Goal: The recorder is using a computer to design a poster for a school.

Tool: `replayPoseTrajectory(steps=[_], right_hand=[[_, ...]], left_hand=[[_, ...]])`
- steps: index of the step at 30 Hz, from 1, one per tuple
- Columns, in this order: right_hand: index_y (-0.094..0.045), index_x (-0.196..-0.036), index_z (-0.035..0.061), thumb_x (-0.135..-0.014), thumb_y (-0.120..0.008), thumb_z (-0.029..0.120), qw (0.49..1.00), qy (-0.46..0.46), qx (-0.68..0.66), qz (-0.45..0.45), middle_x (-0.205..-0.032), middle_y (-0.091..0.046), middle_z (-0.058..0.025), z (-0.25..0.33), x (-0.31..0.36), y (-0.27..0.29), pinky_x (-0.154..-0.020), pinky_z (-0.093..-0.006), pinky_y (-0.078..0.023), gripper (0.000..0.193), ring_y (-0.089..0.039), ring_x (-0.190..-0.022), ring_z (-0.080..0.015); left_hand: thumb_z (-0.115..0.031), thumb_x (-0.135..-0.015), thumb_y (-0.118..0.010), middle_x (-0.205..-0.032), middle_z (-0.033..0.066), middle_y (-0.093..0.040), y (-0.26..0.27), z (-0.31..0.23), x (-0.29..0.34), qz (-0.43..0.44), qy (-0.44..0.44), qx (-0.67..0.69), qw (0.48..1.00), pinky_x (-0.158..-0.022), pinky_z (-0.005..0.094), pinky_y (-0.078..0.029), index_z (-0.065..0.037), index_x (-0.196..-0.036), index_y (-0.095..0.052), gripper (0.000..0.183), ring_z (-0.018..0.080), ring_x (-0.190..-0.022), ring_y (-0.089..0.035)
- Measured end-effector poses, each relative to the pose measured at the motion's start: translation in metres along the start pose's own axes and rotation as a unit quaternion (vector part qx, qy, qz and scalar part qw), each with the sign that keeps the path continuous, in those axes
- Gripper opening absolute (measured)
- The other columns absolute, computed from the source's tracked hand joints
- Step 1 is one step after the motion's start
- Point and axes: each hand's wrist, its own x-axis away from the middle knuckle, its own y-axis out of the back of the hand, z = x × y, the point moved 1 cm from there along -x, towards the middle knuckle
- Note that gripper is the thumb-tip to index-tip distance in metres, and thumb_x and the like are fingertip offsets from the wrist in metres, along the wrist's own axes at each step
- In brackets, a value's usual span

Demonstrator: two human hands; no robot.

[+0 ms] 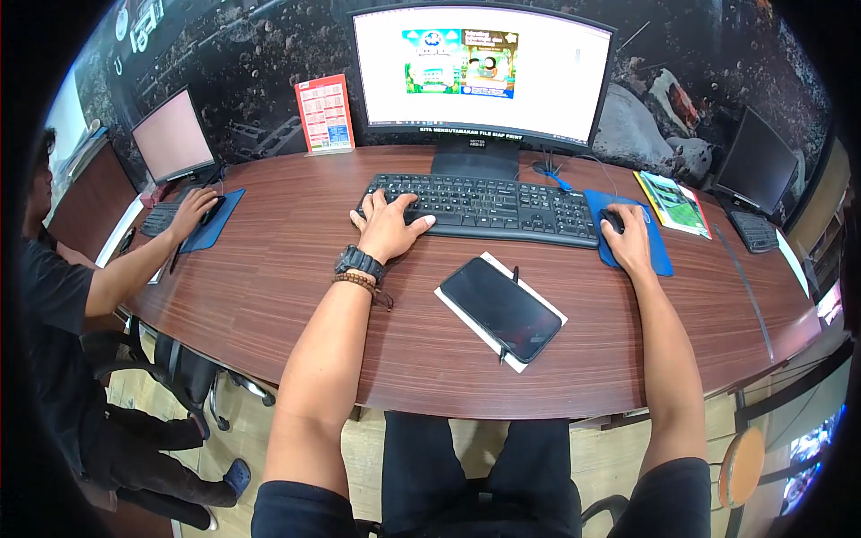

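Observation:
My left hand (392,226) rests on the left part of a black keyboard (489,208), fingers spread over the keys and thumb stretched to the right. A dark watch and a beaded bracelet circle that wrist. On a blue mouse pad (659,255), my right hand (630,235) is curved over a black computer mouse (613,221). Between my forearms a black smartphone (502,308) lies face up on white paper (553,311), a dark pen partly showing from under it. Behind the keyboard stands a curved monitor (547,67) showing two colourful pictures on a white page.
A red and white desk calendar (325,114) stands left of the monitor. Colourful booklets (674,204) lie beyond the mouse pad. At the left, a person (54,296) has a hand on another mouse, near a second monitor (175,137). A dark monitor (758,160) stands far right.

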Motion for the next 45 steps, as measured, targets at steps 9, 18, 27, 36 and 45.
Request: replayPoseTrajectory(steps=[9,18,27,36,45], right_hand=[[-0.066,-0.115,0.0079,-0.084,-0.067,0.024,1.0,-0.015,0.002,0.01,-0.121,-0.056,-0.0154,-0.0006,0.0001,0.0004,-0.098,-0.0424,-0.047,0.035,-0.057,-0.115,-0.0352],[-0.066,-0.114,0.0078,-0.083,-0.065,0.023,0.999,-0.038,0.016,0.003,-0.121,-0.057,-0.0145,0.0032,0.0005,0.0015,-0.098,-0.0426,-0.047,0.034,-0.057,-0.115,-0.0345],[-0.066,-0.114,0.0089,-0.082,-0.065,0.023,0.999,-0.044,0.021,0.002,-0.122,-0.057,-0.0138,0.0017,0.0002,0.0015,-0.098,-0.042,-0.047,0.035,-0.057,-0.115,-0.0341],[-0.066,-0.112,0.0085,-0.081,-0.066,0.023,0.998,-0.053,0.029,0.003,-0.119,-0.057,-0.0136,0.0026,-0.0003,0.0033,-0.097,-0.0419,-0.047,0.034,-0.058,-0.113,-0.0339],[-0.067,-0.111,0.0077,-0.081,-0.066,0.022,0.999,-0.043,0.022,-0.004,-0.118,-0.058,-0.0141,0.0008,-0.001,0.0014,-0.097,-0.0419,-0.047,0.033,-0.059,-0.113,-0.0339]], left_hand=[[-0.057,-0.085,-0.068,-0.15,0.0316,-0.033,-0.0017,0.0,-0.0004,-0.002,0.002,-0.001,1.0,-0.111,0.07,-0.01,-0.022,-0.136,-0.059,0.063,0.0453,-0.145,-0.019],[-0.059,-0.085,-0.067,-0.149,0.032,-0.035,-0.0023,0.0026,-0.0011,-0.006,0.0,-0.002,1.0,-0.111,0.069,-0.01,-0.022,-0.137,-0.059,0.064,0.0451,-0.145,-0.02],[-0.059,-0.086,-0.066,-0.15,0.0315,-0.034,-0.0007,0.0002,-0.0006,0.001,0.004,-0.006,1.0,-0.112,0.0677,-0.01,-0.022,-0.138,-0.058,0.064,0.045,-0.145,-0.02],[-0.059,-0.086,-0.067,-0.15,0.0319,-0.034,-0.0009,-0.0001,-0.0001,0.002,0.005,-0.003,1.0,-0.112,0.0672,-0.01,-0.022,-0.138,-0.058,0.064,0.0445,-0.146,-0.019],[-0.059,-0.085,-0.067,-0.15,0.0321,-0.035,-0.0028,0.0025,-0.0007,-0.007,0.001,-0.002,1.0,-0.112,0.0681,-0.01,-0.022,-0.137,-0.059,0.064,0.0455,-0.145,-0.02]])
